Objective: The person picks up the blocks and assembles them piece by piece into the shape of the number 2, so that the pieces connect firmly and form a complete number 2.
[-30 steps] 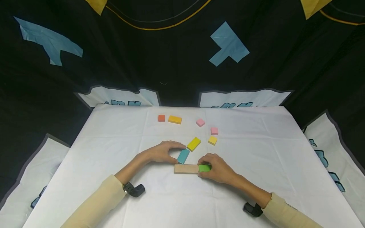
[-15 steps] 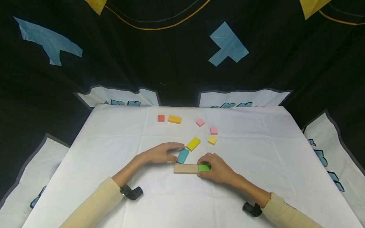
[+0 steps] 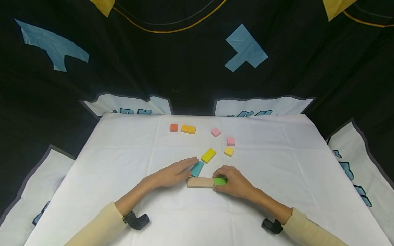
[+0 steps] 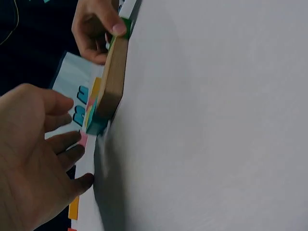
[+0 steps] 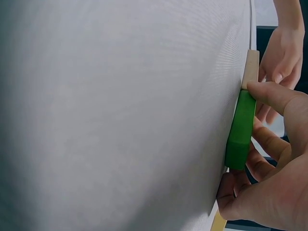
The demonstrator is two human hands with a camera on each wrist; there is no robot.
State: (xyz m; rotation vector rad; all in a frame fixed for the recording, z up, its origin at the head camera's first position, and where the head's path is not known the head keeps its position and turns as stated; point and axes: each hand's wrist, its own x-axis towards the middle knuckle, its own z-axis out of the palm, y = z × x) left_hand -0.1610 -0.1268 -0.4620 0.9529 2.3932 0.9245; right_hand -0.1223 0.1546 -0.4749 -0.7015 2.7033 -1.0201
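My right hand (image 3: 234, 182) pinches a green block (image 3: 220, 181) between thumb and fingers. That block lies against the right end of a longer plain wooden block (image 3: 200, 182); the right wrist view also shows the two end to end. Behind the wooden block's left end a teal block (image 3: 197, 168) lies at a slant, its far end near a yellow block (image 3: 208, 155). My left hand (image 3: 174, 174) is at the teal block's left side, fingers extended and partly covering it in the head view. From the left wrist, the left hand (image 4: 38, 154) appears with fingers spread, holding nothing.
Farther back on the white-covered table (image 3: 264, 177) lie an orange-red block (image 3: 173, 127), an amber block (image 3: 188, 129), two pink blocks, one (image 3: 215, 132) behind the other (image 3: 231, 141), and a small yellow block (image 3: 228, 151). A black curtain (image 3: 191, 75) hangs behind.
My left hand has drawn slightly toward me and turned, its fingers now closer together over the teal block's left side. The right hand and the blocks look unmoved.
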